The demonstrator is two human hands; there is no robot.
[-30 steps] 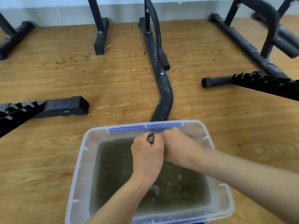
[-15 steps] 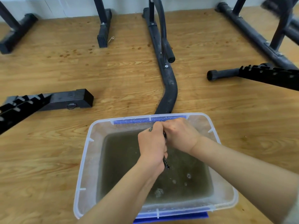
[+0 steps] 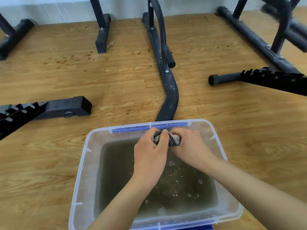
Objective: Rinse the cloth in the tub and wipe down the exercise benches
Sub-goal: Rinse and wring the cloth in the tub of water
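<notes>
A clear plastic tub (image 3: pixel 86 163) with murky grey water sits on the wooden floor right in front of me. Above its far end, both hands grip a bunched, wet cloth (image 3: pixel 172 140) patterned in black and white. My left hand (image 3: pixel 149 156) is closed around the cloth's left part, and my right hand (image 3: pixel 191 146) is closed around its right part. The two fists touch. Most of the cloth is hidden inside them. Bubbles and drops dot the water below.
Black exercise bench frames stand around the tub: a curved bar (image 3: pixel 169 90) just beyond it, a notched rail (image 3: pixel 41 110) at the left, another notched rail (image 3: pixel 265 78) at the right, and legs along the white wall. Water spots mark the floor (image 3: pixel 69 60).
The fists have turned against each other and parted slightly, so more of the cloth shows between them. The hands stay over the tub's far end.
</notes>
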